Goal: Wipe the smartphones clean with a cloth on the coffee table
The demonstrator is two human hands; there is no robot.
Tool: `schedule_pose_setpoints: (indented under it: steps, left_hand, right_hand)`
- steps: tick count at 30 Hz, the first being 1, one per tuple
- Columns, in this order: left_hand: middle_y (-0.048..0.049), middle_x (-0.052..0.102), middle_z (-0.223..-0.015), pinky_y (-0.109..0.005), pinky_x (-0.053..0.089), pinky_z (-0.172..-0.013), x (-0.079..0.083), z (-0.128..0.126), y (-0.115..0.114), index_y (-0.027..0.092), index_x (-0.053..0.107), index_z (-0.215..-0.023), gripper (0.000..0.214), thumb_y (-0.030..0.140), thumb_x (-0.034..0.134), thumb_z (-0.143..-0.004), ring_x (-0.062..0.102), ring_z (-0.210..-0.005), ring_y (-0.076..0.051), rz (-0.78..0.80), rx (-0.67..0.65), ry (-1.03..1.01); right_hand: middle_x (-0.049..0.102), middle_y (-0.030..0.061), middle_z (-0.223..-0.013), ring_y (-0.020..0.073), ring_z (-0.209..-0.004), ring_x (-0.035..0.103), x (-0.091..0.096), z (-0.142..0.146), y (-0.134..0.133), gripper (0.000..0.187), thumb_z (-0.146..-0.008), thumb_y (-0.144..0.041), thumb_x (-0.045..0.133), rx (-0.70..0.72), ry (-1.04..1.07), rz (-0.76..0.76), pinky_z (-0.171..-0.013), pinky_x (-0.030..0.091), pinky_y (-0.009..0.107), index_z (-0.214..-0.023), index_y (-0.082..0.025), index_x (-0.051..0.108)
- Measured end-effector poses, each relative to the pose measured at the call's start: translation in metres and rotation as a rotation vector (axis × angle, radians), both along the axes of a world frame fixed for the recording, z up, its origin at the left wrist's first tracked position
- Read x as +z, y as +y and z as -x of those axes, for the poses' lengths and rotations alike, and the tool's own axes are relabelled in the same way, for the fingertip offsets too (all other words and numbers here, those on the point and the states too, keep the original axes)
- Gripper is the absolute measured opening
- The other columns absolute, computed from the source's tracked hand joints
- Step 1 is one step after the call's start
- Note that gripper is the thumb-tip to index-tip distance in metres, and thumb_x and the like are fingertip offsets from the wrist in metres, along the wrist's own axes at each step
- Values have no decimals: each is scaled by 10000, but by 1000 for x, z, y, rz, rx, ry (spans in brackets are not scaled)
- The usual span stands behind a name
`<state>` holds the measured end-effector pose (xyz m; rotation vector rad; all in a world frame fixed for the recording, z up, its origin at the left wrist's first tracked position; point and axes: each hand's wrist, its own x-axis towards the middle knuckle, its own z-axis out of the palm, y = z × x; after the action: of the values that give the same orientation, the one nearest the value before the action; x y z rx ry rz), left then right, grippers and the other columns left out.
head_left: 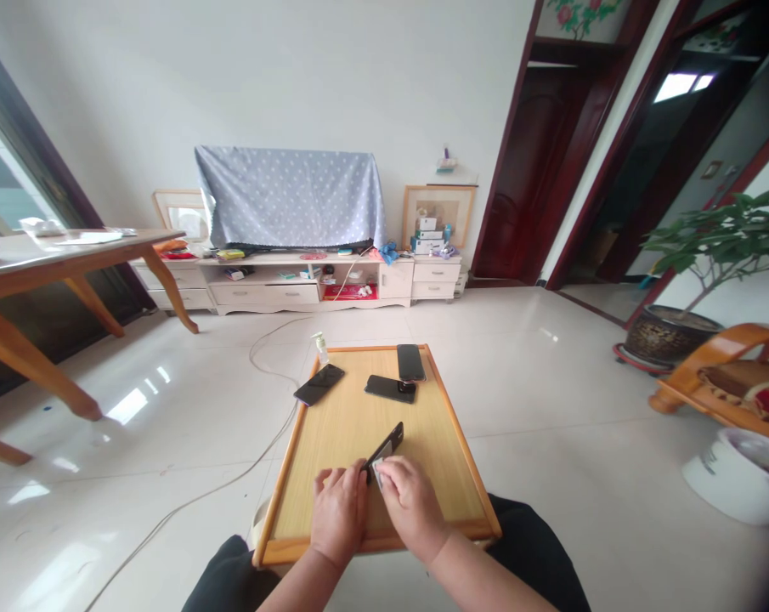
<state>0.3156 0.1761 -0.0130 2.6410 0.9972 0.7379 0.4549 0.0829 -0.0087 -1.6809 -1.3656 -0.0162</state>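
Observation:
A dark smartphone (392,439) stands tilted on its edge above the small wooden table (333,433). My left hand (339,506) is closed on its lower left end. Between the fingers of my right hand (410,501) is a small pale flat piece (377,470), held against the phone's near face; whether it is cloth, paper or card cannot be made out. Farther up the table lie three more phones: one at the left edge (320,385), one lying crosswise (390,388) and one upright in direction at the far right corner (410,362).
A pump bottle (321,348) is at the table's far left corner. A cable (231,478) runs over the floor at left. Beyond are a low white cabinet (262,295) and a cloth-covered shape (295,200). A white bucket (737,476) and a potted plant (670,336) stand right.

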Motion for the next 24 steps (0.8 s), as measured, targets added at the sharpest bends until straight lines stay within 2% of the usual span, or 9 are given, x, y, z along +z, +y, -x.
schedule_pose_setpoints:
  steps: [5,9,12,16,20,24]
  left_hand:
    - [-63,749,-1061,-448,391,-959,-13,1,14,232,579,-1248,379,321,286,-1025,662,-989,-225,198,126,-27]
    - [-61,730,-1069,-428,389,-896,-4,-3,12,258,640,-1174,360,323,329,-1003,623,-1017,-253,210,191,76]
    - [-70,693,-1102,-415,381,-875,4,-6,6,269,661,-1137,294,338,451,-943,585,-1046,-274,166,230,122]
    - [-99,648,-1230,-435,346,-977,4,-8,4,222,575,-1276,485,391,617,-824,533,-1170,-293,137,157,93]
    - [-94,673,-1220,-447,327,-1001,-2,-7,5,211,523,-1333,491,346,566,-862,536,-1181,-279,128,73,67]
    - [-96,678,-1223,-460,320,-1006,-6,-7,6,207,484,-1376,519,267,536,-864,535,-1175,-277,91,27,41]
  right_hand:
    - [680,68,-1109,218,-1024,630,-11,16,17,250,-929,-130,512,25,-81,42,-934,519,362,-1034,-246,707]
    - [678,75,-1047,223,-999,624,-25,7,29,236,-904,-111,516,-4,-86,120,-916,516,359,-956,-224,717]
    - [683,60,-975,206,-941,631,-29,-3,33,230,-909,-117,510,-21,-64,166,-869,522,326,-927,-221,714]
    - [691,82,-1091,221,-1018,623,-22,-8,31,237,-937,-161,497,-75,-56,191,-911,501,349,-1024,-213,711]
    - [635,54,-1347,261,-1304,501,-13,0,24,306,-1007,-269,446,-18,-165,284,-1069,381,435,-1207,-269,678]
    - [533,59,-1477,235,-1432,383,-5,6,19,412,-1063,-335,314,79,-202,416,-1134,289,461,-1385,-261,561]
